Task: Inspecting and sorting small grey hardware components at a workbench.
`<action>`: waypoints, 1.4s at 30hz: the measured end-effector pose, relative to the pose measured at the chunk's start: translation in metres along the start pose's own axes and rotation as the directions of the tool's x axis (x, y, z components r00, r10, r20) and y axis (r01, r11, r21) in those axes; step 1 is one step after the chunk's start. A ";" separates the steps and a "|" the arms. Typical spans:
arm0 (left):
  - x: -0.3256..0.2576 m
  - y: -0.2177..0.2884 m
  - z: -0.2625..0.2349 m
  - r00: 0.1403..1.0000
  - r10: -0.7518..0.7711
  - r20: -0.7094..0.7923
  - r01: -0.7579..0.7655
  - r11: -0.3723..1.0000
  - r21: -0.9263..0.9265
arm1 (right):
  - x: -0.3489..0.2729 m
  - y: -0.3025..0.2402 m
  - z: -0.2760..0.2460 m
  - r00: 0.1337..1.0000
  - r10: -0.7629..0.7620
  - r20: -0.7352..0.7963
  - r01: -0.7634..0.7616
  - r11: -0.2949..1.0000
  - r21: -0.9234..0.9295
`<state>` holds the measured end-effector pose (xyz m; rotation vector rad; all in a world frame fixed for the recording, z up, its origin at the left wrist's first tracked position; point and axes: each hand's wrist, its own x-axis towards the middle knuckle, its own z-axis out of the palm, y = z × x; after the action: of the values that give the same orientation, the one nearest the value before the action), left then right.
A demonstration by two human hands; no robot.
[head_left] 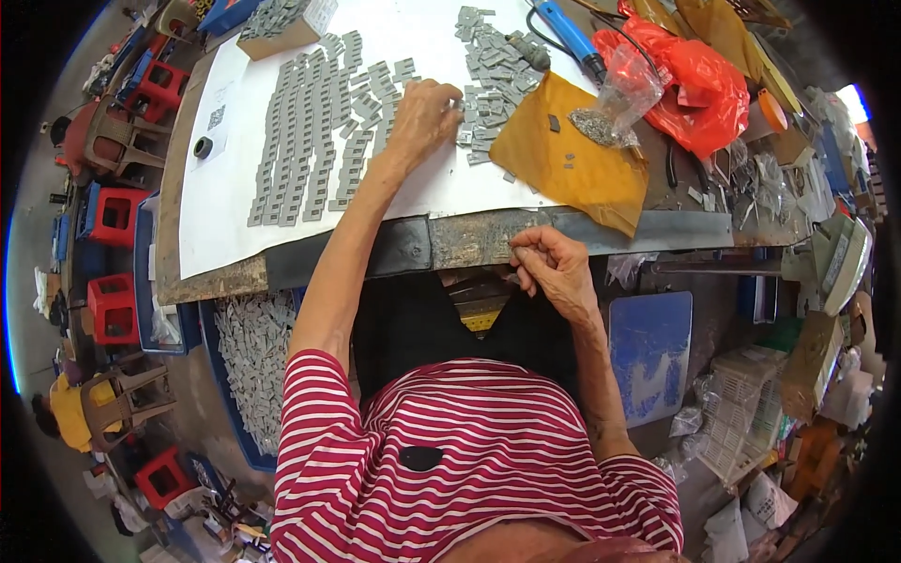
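My left hand (422, 117) reaches over the white sheet (221, 216), its fingers curled down between two groups of small grey rectangular pieces. To its left, many such grey pieces (305, 131) lie in long slanted rows, each with a dark mark. A loose heap of the same grey pieces (493, 75) is at its fingertips on the right. What those fingers hold, if anything, is hidden. At the table's front edge, my right hand (558, 267) is closed, thumb against fingers; anything in it is too small to make out.
Brown paper (572, 169) carries a clear bag of tiny metal parts (605, 127). Beyond lie a blue-handled tool (568, 33) and a red plastic bag (694, 94). A box of grey pieces (282, 33) stands far left, near a black cap (203, 147). A blue crate (225, 385) sits below.
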<state>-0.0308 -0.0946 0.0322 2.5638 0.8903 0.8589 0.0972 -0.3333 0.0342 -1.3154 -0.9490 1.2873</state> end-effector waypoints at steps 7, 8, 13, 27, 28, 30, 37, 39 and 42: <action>-0.004 0.002 -0.001 0.994 -0.111 -0.019 0.105 0.975 -0.197 | -0.011 -0.025 -0.006 0.999 0.028 0.024 -0.031 0.983 0.181; -0.005 0.004 -0.001 0.993 -0.118 -0.024 0.111 0.973 -0.202 | -0.014 -0.033 -0.009 0.999 0.032 -0.001 -0.031 0.984 0.173; -0.013 0.023 -0.012 0.984 -0.173 -0.037 0.157 0.951 -0.267 | -0.006 -0.062 -0.036 0.972 -0.146 -0.185 0.122 0.983 -0.135; -0.068 0.079 -0.064 0.879 -0.458 0.133 0.356 0.444 -0.822 | 0.091 -0.036 -0.084 0.792 -0.572 0.216 0.366 0.161 -0.917; -0.072 0.079 -0.063 0.871 -0.462 0.169 0.385 0.429 -0.817 | 0.090 -0.035 -0.085 0.798 -0.561 0.220 0.356 0.143 -0.924; -0.077 0.082 -0.061 0.850 -0.471 0.235 0.429 0.363 -0.827 | 0.089 -0.030 -0.087 0.818 -0.528 0.227 0.333 0.113 -0.936; -0.096 0.087 -0.057 0.861 -0.441 0.253 0.425 0.351 -0.834 | 0.085 -0.037 -0.081 0.777 -0.478 0.410 0.407 -0.115 -0.906; -0.098 0.089 -0.054 0.867 -0.415 0.277 0.416 0.297 -0.859 | 0.083 -0.042 -0.078 0.764 -0.444 0.468 0.445 -0.163 -0.881; -0.098 0.095 -0.054 0.869 -0.398 0.293 0.413 0.260 -0.873 | 0.086 -0.038 -0.083 0.790 -0.423 0.443 0.407 -0.178 -0.896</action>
<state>-0.0820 -0.2260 0.0736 1.2290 0.6888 0.8150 0.1938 -0.2538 0.0478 -1.6947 -2.3306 -0.2923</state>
